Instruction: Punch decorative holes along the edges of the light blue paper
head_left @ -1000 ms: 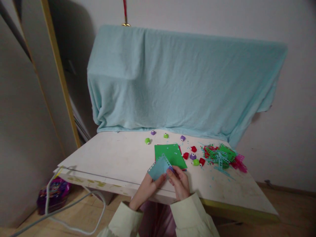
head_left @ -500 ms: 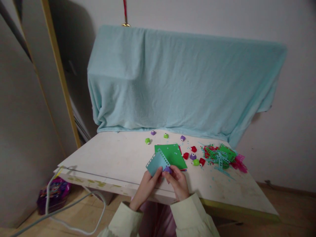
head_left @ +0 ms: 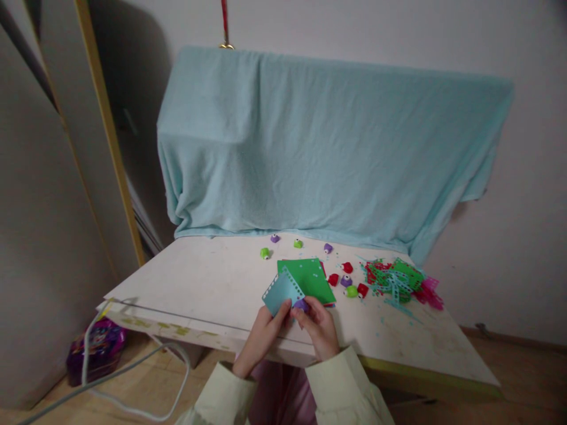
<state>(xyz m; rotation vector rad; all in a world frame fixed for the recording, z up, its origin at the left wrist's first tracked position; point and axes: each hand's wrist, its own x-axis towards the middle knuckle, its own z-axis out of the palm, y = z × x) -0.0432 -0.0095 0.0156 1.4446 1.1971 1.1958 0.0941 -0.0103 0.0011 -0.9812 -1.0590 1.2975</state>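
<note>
My left hand (head_left: 269, 323) pinches the lower corner of a light blue paper square (head_left: 283, 291), which has punched holes along its two upper edges. In my right hand (head_left: 319, 324) is a small purple hole punch (head_left: 302, 305), closed between thumb and fingers at the right corner of the blue paper. The paper's lower edge is partly hidden by my fingers. Just behind it lies a stack of square paper with a green sheet (head_left: 312, 277) on top, dotted with tiny blue bits.
Several small punches lie about, including a red punch (head_left: 347, 268) and a lime green punch (head_left: 264, 253). To the right is a heap of perforated paper scraps (head_left: 394, 282). A light blue cloth (head_left: 336, 147) hangs behind the white table (head_left: 186, 283). A white cable (head_left: 133, 412) loops at lower left.
</note>
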